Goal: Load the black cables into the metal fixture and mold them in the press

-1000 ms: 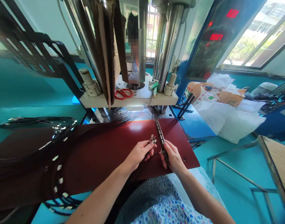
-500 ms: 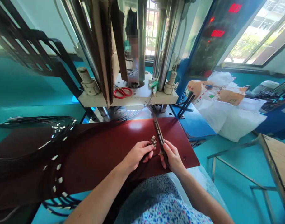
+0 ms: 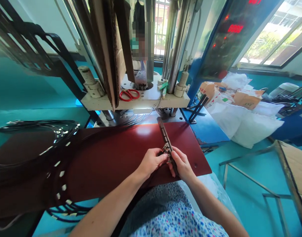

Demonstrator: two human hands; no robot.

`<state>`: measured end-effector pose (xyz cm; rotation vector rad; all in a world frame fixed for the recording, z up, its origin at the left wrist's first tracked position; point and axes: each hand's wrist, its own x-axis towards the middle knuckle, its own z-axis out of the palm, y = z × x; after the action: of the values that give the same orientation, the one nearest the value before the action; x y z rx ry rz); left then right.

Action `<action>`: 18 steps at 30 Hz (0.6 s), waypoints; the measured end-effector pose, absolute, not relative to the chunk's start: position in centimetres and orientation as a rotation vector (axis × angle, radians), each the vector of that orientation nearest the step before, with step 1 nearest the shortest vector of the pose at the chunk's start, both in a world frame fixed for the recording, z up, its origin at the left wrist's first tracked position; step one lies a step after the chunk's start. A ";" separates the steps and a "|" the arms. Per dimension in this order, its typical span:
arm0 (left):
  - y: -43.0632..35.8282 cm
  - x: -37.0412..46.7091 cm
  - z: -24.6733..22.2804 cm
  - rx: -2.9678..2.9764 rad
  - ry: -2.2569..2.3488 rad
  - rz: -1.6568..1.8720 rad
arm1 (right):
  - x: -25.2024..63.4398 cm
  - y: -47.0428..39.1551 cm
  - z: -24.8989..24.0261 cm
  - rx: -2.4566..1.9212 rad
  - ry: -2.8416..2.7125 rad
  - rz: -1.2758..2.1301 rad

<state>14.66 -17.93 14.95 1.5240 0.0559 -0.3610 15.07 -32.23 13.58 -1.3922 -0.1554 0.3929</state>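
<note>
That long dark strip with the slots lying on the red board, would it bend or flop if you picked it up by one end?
Probably not. The slotted strip runs dead straight from the right hand toward the machine, which suggests rigid metal. It looks thin and narrow, so likely light, though heavier than plastic. Lying flat on the red board, it seems more apt to slide than roll.

A long, narrow dark metal strip with a row of small slots lay on the red counter, running away from the person toward the machine. Its near end was under the hands, where small silvery metal connectors on thin black wires sat against it.
</note>
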 end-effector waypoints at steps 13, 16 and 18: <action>-17.6 14.3 15.1 1.753 -0.033 -0.195 | 14.9 -31.9 13.3 -1.594 -0.237 0.344; -17.0 14.5 15.5 1.580 0.020 -0.178 | 14.8 -31.9 13.6 -1.501 -0.164 0.360; -16.7 14.7 15.9 1.505 0.076 -0.156 | 14.7 -32.0 13.7 -1.454 -0.131 0.348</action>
<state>14.72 -16.67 15.85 1.5053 0.0758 -0.1558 14.72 -31.98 13.66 -1.4543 -0.1309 0.3477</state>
